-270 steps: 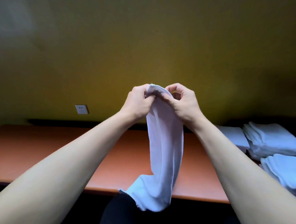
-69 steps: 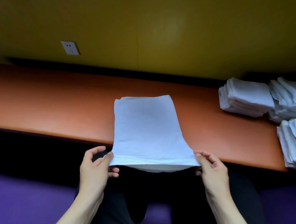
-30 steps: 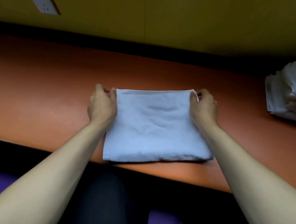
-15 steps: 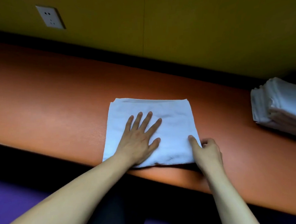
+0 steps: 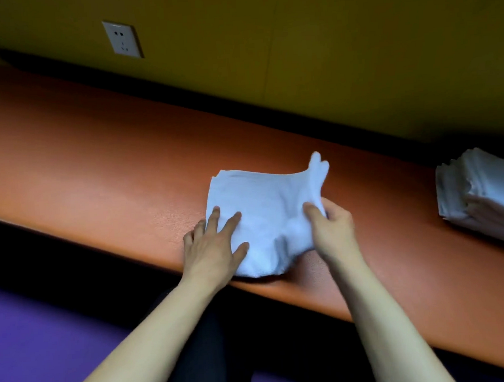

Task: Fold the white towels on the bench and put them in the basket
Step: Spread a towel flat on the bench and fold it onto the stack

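- head view looks down on an orange surface (image 5: 95, 159) that runs along a dark yellow wall (image 5: 354, 51).
- a white wall socket (image 5: 122, 39) sits on that wall at the upper left, well apart from both hands.
- a stack of folded white towels (image 5: 487, 197) rests on the surface at the far right edge of the view, well apart from the towel in hand; part of it is cut off by the frame.
- purple flooring (image 5: 32, 337) shows below the near edge of the surface, and dark clothing (image 5: 196, 356) is visible between the forearms.
- nothing lies between the hands and the stack.
- the white towel (image 5: 263, 207), partly folded, lies on the surface near its front edge, its near corner reaching that edge.
- the left hand (image 5: 213, 249) lies flat on the towel's left part, fingers straight and spread, pressing it down; its outer fingers rest on the bare surface just beside the cloth.
- the right hand (image 5: 332, 227) has its grip closed on the towel's right edge, thumb on top and fingers under, lifting that side so the cloth bunches.
- a far right corner of the towel sticks up above the right hand.
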Motion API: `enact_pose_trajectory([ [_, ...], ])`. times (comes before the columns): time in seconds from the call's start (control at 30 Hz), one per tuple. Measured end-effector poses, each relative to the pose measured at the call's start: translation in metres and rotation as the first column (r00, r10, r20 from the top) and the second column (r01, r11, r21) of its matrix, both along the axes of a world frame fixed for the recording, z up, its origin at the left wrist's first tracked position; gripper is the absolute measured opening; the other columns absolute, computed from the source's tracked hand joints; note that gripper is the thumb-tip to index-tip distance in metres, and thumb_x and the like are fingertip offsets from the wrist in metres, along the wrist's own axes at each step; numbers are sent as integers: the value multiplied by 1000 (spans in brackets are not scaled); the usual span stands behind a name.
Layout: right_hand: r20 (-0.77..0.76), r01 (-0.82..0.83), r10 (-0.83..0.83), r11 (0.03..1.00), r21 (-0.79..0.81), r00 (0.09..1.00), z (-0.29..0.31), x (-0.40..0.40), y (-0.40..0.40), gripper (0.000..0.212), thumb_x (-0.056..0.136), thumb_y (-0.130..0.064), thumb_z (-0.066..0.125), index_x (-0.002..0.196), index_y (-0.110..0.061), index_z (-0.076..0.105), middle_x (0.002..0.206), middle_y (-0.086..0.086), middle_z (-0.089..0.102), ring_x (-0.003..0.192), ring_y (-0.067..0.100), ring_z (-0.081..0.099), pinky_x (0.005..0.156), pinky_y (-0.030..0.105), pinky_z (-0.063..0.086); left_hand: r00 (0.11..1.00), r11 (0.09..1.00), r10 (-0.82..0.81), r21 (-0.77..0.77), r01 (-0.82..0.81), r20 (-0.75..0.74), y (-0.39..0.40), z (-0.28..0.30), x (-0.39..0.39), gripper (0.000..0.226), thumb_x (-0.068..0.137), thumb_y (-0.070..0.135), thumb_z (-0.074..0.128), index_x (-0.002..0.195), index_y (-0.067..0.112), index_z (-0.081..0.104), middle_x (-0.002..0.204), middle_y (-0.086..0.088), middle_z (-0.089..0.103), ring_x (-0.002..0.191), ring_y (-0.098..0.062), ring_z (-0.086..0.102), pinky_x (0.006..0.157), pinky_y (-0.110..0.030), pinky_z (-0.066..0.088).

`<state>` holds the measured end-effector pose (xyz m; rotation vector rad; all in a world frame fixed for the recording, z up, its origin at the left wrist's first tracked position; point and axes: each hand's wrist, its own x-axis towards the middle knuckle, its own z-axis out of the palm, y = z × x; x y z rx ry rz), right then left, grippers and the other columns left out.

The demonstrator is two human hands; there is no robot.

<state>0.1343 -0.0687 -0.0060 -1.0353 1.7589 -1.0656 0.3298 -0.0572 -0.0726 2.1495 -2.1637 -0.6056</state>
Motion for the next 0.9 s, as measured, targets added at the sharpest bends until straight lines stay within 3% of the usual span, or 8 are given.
enact_pose_trajectory([
  [0.1, -294, -213, 192, 976, -41, 936, 8, 48, 2, 17, 97, -20, 53, 82, -14, 58, 72, 3, 57, 68, 23, 52, 62, 34, 39, 945, 981, 142, -88, -175, -295, -4, -2, 8, 53, 96, 40, 53, 148, 31, 44, 158, -6, 34, 139, -30, 39, 111, -41, 30],
  [0.17, -439, -343, 324, 938, 37, 838, 3, 78, 7, 18, 98, -27, 49, 106, -18, 62, 96, 12, 61, 90, 33, 59, 75, 37, 44, 761, 906, 301, -78, -417, -575, -7, -1, 18, 40, 97, 23, 52, 136, 18, 55, 139, -10, 52, 127, -30, 52, 106, -37, 38],
  [0.3, -408, -505, 605, 796, 333, 684, -16, 116, 16, 43, 101, -45, 44, 132, -16, 51, 124, 13, 52, 118, 36, 53, 98, 42, 44, 494, 746, 535, 109, -657, -685, -8, 4, 31, 27, 102, 19, 44, 123, 15, 60, 121, -9, 67, 117, -30, 59, 100, -38, 44],
  [0.4, -267, -534, 559, 829, 166, 785, -20, 108, 16, 33, 102, -36, 48, 127, -18, 62, 124, 7, 58, 117, 23, 56, 104, 36, 41, 491, 739, 560, 135, -660, -667, -7, 14, 28, 29, 104, 26, 42, 120, 10, 61, 117, -12, 67, 115, -31, 57, 88, -34, 37],
  [0.5, -278, -237, 217, 971, -39, 936, -19, 76, 14, 23, 97, -20, 55, 116, -22, 69, 110, -2, 63, 101, 12, 59, 89, 24, 43, 551, 779, 561, 170, -603, -617, -6, 21, 25, 39, 104, 42, 40, 117, 11, 60, 115, -10, 64, 115, -30, 54, 87, -33, 35],
  [0.6, -361, -18, 46, 997, 81, 932, -32, 42, 8, 24, 93, -30, 59, 116, -22, 61, 102, 0, 60, 99, 21, 58, 83, 30, 43, 683, 837, 534, 200, -509, -498, -1, 18, 22, 58, 96, 57, 47, 132, 13, 54, 128, -8, 60, 125, -33, 50, 105, -41, 40],
  [0.7, -113, -36, 68, 963, 268, 991, -44, 34, -1, 36, 93, -39, 63, 121, -18, 56, 109, 0, 65, 101, 22, 64, 89, 33, 50, 785, 874, 484, 183, -449, -386, 7, 14, 11, 58, 94, 45, 57, 142, 15, 45, 134, -15, 51, 128, -37, 42, 108, -42, 34],
  [0.9, 117, -115, 86, 956, 269, 989, -46, 33, 7, 26, 92, -27, 68, 112, -11, 65, 99, 1, 73, 86, 19, 69, 67, 27, 53, 578, 816, 568, 311, -487, -586, 24, 17, -6, 40, 87, 35, 63, 125, 31, 50, 124, -5, 57, 117, -29, 55, 87, -38, 49],
])
